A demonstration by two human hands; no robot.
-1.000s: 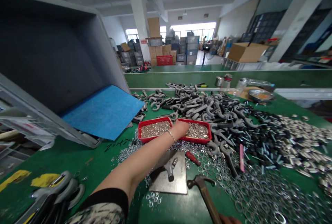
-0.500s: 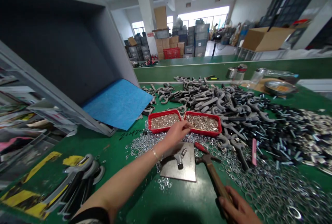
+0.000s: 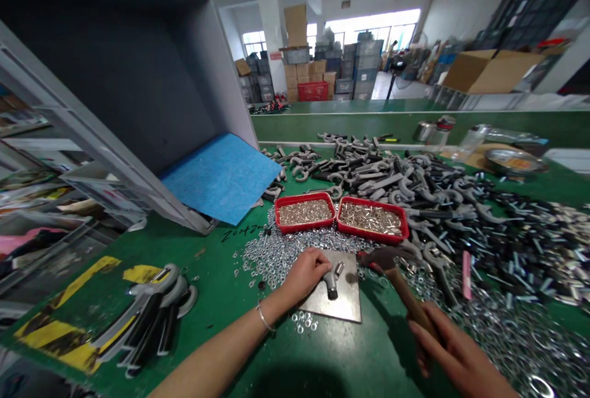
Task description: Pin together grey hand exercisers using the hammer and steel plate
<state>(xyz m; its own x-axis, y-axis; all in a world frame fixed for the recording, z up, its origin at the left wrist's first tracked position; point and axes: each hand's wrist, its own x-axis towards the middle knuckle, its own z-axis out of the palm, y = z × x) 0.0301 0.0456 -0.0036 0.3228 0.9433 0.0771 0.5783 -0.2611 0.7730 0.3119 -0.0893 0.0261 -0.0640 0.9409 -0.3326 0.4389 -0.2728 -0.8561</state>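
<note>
- From where I stand, the grey metal part [image 3: 330, 282] lies on the steel plate [image 3: 345, 310], about midway between its far and near edges, the plate itself lying flat on the green tabletop [image 3: 299, 358]
- The left hand [image 3: 308, 274] has its fingers bunched together at the part's far end; I can't tell whether they pinch the part or some small piece
- The right hand [image 3: 442, 339] is wrapped firmly round the handle of the hammer [image 3: 410, 300], whose head hangs just beyond the plate's right edge
- My worry is the left fingertips: if the hammer swung toward the part while they sat that close, a slightly crooked blow could catch them
- A glancing knock might also roll the part, since its visible stretch looks round, or scatter the small metal cylinder [image 3: 340, 268] beside it, toward the plate's far edge
- Loose nuts [image 3: 305, 322] lie just off the plate's near edge, and one slipping underneath could make it rock, I'd guess
- The part's visible long axis runs from far to near, leaning slightly, its dark end pointing at the plate's near edge and a little toward the near right corner
</note>
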